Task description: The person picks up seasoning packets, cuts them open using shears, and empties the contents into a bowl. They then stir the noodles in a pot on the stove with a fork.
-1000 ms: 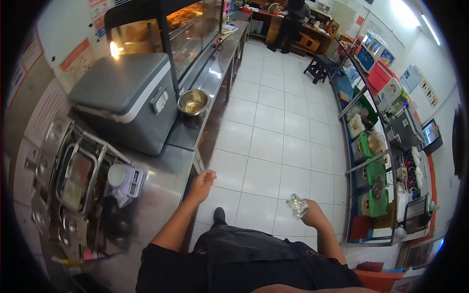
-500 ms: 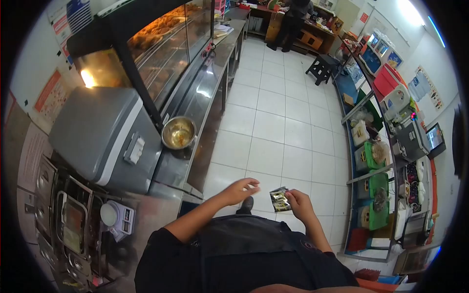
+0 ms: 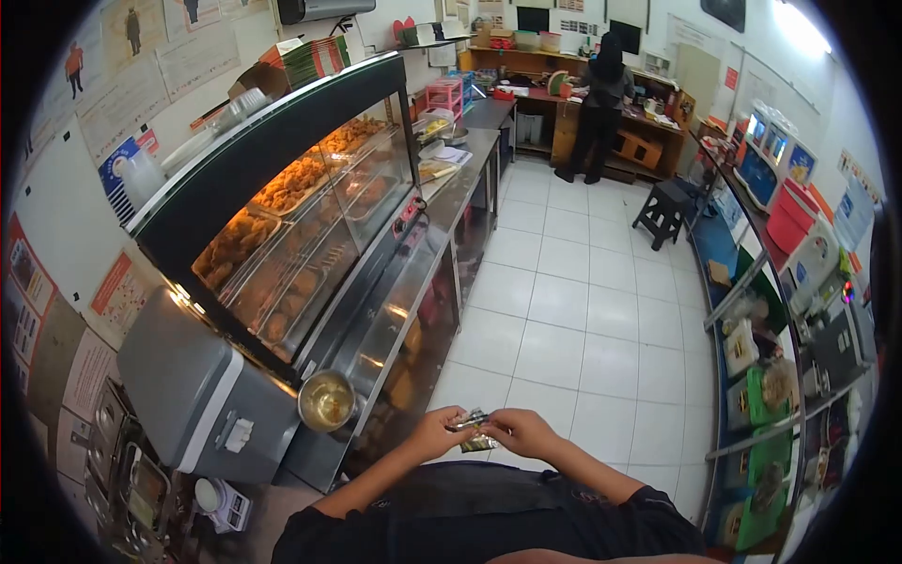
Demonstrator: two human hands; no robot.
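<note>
A small shiny foil sachet (image 3: 479,440), dark with gold-green parts, is held in front of my waist. My left hand (image 3: 442,432) pinches its left side near the top. On the other side, my right hand (image 3: 522,433) grips the upper right edge between thumb and fingers. The two hands are close together, and their fingers hide part of the sachet. To the left of my hands, a steel bowl (image 3: 328,400) rests on the metal counter (image 3: 376,362).
A heated display case (image 3: 310,226) with fried food stands along the left, beside a grey cooler box (image 3: 178,385). A kitchen scale (image 3: 224,508) is at lower left. Shelving (image 3: 752,442) lines the right. A black stool (image 3: 660,214) and another person (image 3: 601,113) are farther back.
My left hand has moved from apart and open to gripping the sachet together with my right hand. The camera view has tilted up, showing more of the room.
</note>
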